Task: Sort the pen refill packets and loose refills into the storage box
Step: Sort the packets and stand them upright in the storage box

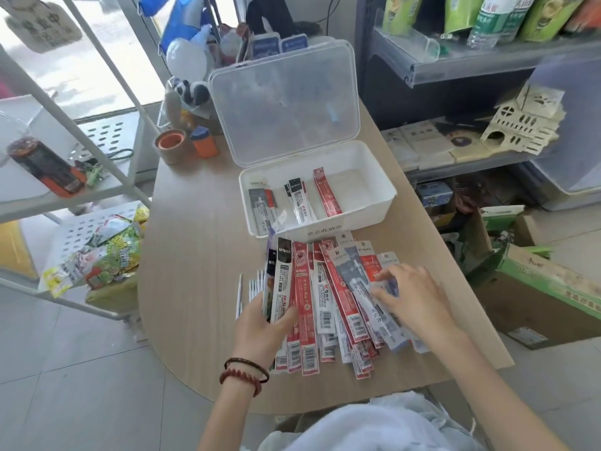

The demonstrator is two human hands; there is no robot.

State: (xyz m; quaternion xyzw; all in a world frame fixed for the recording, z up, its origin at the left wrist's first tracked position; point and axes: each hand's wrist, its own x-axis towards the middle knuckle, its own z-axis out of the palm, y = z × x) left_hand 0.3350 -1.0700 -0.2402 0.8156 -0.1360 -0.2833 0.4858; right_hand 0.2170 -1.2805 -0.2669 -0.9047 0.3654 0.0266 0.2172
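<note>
**Head view: two hands working a fan of refill packets in front of the open storage box**

One white storage box (374, 213) is sitting on the wooden table (195, 255), its clear lid (283, 102) standing open behind it. Five boxed packets (299, 203) appear to be lying inside: two at the left, two black-topped ones in the middle and one red one to the right, though overlap is making the count uncertain.

Just in front of the box, a fan of packets (325, 304), roughly a dozen and mostly red, is lying spread on the table. Left of the fan, about five loose refills (255, 284) are lying, one of them set slightly apart.

The left hand (263, 327), wearing two bracelets (247, 369), is gripping a small bundle (281, 281) of black-and-white packets, with the fingers curled round its lower end. The right hand (413, 301) is resting bent fingertips on a blue-grey packet (357, 288); whether it is pinching it cannot be told.
</note>
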